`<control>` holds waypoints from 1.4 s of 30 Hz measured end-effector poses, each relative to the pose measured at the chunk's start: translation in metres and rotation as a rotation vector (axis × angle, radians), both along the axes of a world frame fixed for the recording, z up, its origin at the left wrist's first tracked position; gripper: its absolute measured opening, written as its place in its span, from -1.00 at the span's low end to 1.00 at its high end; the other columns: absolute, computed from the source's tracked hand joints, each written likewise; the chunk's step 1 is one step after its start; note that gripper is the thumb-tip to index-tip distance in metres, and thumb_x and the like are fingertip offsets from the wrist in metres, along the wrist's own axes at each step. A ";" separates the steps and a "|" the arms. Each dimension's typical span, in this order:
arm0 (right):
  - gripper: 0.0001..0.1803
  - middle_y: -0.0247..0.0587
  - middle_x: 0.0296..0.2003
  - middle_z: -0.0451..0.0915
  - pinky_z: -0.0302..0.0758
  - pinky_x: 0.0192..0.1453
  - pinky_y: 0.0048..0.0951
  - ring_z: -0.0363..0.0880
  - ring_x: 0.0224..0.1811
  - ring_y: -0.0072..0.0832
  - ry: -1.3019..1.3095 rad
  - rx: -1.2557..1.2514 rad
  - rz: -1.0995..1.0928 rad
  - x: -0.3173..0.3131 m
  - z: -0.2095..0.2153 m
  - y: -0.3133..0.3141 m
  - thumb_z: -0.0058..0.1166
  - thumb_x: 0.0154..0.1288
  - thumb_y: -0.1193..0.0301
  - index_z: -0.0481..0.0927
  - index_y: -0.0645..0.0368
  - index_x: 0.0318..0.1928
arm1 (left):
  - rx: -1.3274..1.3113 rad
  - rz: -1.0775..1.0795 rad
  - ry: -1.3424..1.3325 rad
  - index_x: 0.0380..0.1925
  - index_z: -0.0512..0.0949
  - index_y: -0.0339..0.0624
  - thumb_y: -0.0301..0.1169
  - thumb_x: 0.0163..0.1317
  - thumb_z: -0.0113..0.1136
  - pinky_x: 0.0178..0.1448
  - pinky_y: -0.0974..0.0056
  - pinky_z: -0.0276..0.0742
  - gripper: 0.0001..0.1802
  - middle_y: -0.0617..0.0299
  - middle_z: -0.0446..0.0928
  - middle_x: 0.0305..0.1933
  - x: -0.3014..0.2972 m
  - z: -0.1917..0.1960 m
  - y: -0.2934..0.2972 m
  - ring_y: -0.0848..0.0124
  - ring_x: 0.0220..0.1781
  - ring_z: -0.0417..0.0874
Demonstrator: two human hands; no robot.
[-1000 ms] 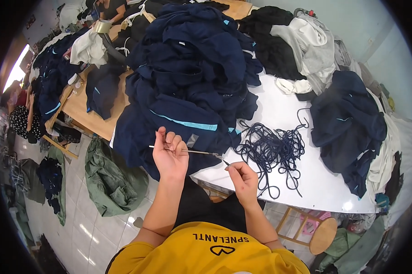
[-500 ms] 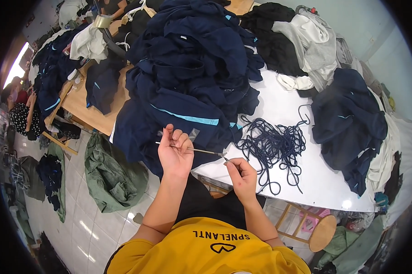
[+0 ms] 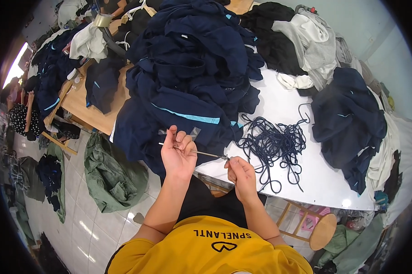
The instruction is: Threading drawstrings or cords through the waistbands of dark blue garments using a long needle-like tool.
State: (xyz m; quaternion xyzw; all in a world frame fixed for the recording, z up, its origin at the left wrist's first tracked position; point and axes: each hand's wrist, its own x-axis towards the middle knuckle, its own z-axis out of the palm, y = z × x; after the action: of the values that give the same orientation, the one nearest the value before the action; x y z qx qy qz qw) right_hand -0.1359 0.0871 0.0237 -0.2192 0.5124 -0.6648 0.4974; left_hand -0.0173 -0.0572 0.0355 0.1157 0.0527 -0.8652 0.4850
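Observation:
My left hand is raised over the near edge of the navy cloth, palm up. Its curled fingers grip a thin metal rod that points right. At the rod's far tip, my right hand pinches thumb against fingers on a small dark piece, perhaps a cord end; the fingertips mostly hide it. Just right of that hand, a tangle of dark navy cords lies on the white tabletop. Beyond my hands rises a big heap of navy garments with light-blue strips.
More navy garments lie at the table's right, near black cloth and grey-white cloth. A green sack sits on the floor at left. A wooden stool stands below right. Another person is at far left.
My right hand has closed in on the rod's tip, its fingertips now right against it. The left hand and rod have shifted slightly right.

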 end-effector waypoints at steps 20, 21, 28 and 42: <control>-0.22 0.09 0.34 0.20 0.09 0.43 -0.27 0.18 0.38 -0.13 1.098 -0.031 -0.097 -0.017 -0.028 0.003 0.15 0.24 0.41 0.08 0.30 0.39 | -0.393 -0.338 -0.408 -0.12 0.35 -0.09 -0.10 0.52 -0.32 -0.53 0.47 0.02 -0.66 0.38 0.20 -0.62 0.012 -0.022 0.054 0.61 -0.65 0.10; -0.20 0.10 0.38 0.14 0.07 0.44 -0.28 0.14 0.41 -0.13 1.011 -0.080 0.135 -0.006 -0.023 0.005 0.15 0.25 0.39 0.05 0.35 0.39 | -0.384 -0.334 -0.411 -0.12 0.35 -0.09 -0.10 0.52 -0.32 -0.53 0.47 0.02 -0.66 0.38 0.20 -0.62 0.009 -0.022 0.057 0.61 -0.65 0.10; -0.68 -0.54 -0.51 0.34 0.23 -0.40 -0.69 0.23 -0.51 -0.76 0.229 0.139 0.215 0.001 -0.055 0.010 -0.12 0.43 0.44 0.51 0.12 0.14 | -1.136 -0.359 -1.103 0.11 0.38 -0.13 -0.36 0.37 0.01 0.04 0.41 0.34 -0.67 0.17 0.43 0.02 0.014 -0.052 0.042 0.47 -0.02 0.43; -0.28 -0.36 -0.26 0.42 0.15 -0.50 -0.77 0.18 -0.56 -0.80 0.362 0.161 0.035 -0.029 -0.075 0.042 0.06 0.26 0.55 0.11 0.13 0.40 | -1.684 -0.328 -1.757 -0.11 0.48 -0.18 -0.55 -0.01 0.05 -0.12 0.03 0.52 -0.63 -0.04 0.56 -0.17 0.064 -0.080 -0.015 -0.02 -0.16 0.61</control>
State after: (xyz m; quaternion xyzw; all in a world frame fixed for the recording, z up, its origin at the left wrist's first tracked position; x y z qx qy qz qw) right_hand -0.1654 0.1290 -0.0518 -0.3036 0.6412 -0.5626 0.4245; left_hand 0.0467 -0.0719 -0.0440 0.3153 -0.8824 -0.3081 0.1644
